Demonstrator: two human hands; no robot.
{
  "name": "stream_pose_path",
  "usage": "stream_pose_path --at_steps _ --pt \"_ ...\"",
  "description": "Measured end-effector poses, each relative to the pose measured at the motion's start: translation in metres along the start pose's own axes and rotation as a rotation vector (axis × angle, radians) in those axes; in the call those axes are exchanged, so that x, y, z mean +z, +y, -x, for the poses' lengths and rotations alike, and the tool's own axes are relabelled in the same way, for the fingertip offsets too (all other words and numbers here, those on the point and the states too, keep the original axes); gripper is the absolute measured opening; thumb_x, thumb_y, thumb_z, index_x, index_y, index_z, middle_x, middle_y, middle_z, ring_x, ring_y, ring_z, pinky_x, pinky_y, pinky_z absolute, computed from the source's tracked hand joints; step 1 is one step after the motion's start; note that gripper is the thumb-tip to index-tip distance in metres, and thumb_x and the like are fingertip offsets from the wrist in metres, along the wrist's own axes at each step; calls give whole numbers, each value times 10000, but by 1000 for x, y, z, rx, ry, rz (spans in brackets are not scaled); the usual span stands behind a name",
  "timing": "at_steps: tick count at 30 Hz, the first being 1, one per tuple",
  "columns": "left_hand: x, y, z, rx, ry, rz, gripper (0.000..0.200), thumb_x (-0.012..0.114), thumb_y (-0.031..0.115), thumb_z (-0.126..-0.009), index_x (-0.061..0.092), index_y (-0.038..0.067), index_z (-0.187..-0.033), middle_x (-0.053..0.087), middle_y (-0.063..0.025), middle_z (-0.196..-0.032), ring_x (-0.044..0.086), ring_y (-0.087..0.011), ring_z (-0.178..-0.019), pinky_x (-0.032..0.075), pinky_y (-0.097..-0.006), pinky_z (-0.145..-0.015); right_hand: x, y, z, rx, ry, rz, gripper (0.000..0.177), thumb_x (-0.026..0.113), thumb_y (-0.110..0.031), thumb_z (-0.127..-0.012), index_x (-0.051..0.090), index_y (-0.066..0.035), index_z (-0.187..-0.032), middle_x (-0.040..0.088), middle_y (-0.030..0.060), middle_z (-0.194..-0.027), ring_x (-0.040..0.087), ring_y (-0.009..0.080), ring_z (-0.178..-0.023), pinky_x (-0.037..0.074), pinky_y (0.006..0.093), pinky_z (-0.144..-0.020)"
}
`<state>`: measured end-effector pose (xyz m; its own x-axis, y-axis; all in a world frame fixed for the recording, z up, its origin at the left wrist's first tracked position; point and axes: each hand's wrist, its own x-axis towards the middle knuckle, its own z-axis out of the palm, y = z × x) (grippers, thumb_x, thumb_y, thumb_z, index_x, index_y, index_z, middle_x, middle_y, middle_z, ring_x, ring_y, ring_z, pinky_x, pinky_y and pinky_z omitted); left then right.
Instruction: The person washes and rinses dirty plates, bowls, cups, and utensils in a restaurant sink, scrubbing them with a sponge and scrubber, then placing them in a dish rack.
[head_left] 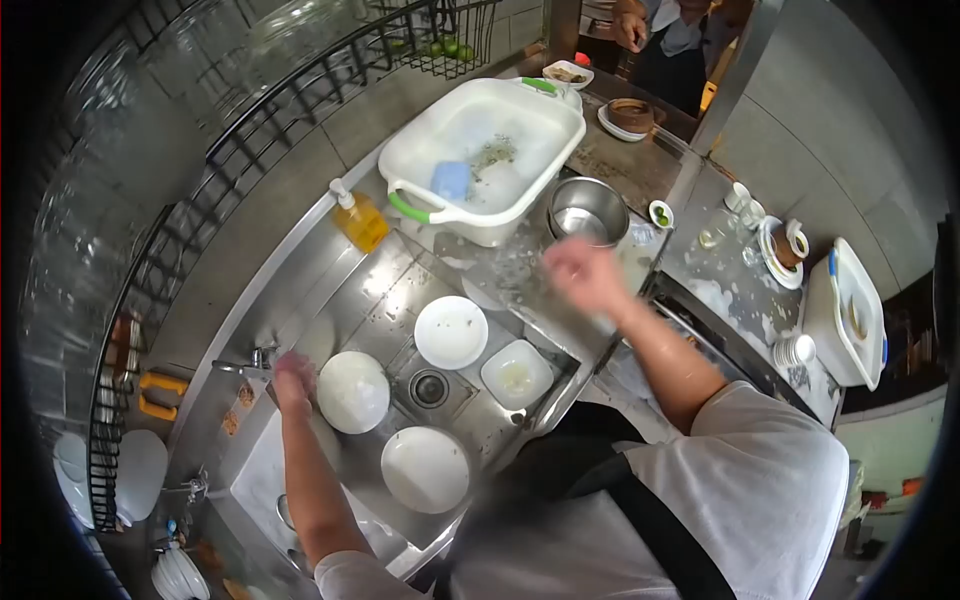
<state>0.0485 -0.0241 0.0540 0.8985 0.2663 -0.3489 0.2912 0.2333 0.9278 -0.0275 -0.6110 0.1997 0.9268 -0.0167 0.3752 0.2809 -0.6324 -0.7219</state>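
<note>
My left hand [293, 378] is at the sink's left side, just below the tap [258, 360] and right by the rim of a round white plate [353, 392]. Its fingers are blurred. My right hand [583, 276] hovers over the counter edge, in front of a steel bowl [588, 208]; it is smeared by motion and its fingers look curled. Inside the steel sink [390, 325] lie another round white plate [425, 470], a smaller one [451, 332] with specks on it, and a square white dish [517, 375] around the drain [429, 388].
A white tub [400, 160] of sudsy water holds a blue sponge [450, 181]. A pump bottle of yellow liquid [360, 222] stands on the sink ledge. A wire rack [230, 140] with glasses runs along the left. Another white tub [845, 325] sits at right. A person [680, 50] stands beyond the counter.
</note>
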Motion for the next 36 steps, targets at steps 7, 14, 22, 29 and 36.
stream_pose_path --at_steps 7,14,22,29,36 --pt "175 -32 59 -19 -86 -376 243 563 289 -950 618 84 -1068 647 -28 -925 610 -133 -817 465 -279 -666 -103 117 -167 51 123 158 212 579 -147 -823 673 -56 -990 632 161 -956 639 335 -919 521 409 -833" --pt "310 -47 152 -88 -113 -257 301 583 361 -962 599 88 -1088 660 -33 -953 612 -134 -802 476 -256 -685 -153 280 -267 551 310 749 492 623 -344 -812 588 -190 -1278 507 214 -1321 478 373 -1266 436 455 -1025" --pt "246 -85 243 -224 118 -236 186 551 268 -931 587 116 -1032 648 -57 -933 621 -168 -796 514 -310 -700 -208 393 -297 1106 220 -341 616 551 -462 -871 431 -167 -1398 516 171 -1330 480 331 -1267 518 480 -884" --pt "281 -80 225 -105 64 -325 158 603 183 -960 663 69 -1051 624 9 -899 565 -98 -790 492 -271 -756 -252 388 -267 840 78 -397 401 489 -334 -959 555 -61 -1246 594 108 -1136 624 256 -954 576 402 -757" --pt "404 -11 220 -15 -422 -41 388 605 378 -936 580 164 -1259 617 7 -1087 559 -115 -937 482 -280 -770 -268 303 -167 375 -402 -816 710 518 -326 -862 354 -39 -1490 448 110 -1459 445 264 -1314 342 382 -1090"
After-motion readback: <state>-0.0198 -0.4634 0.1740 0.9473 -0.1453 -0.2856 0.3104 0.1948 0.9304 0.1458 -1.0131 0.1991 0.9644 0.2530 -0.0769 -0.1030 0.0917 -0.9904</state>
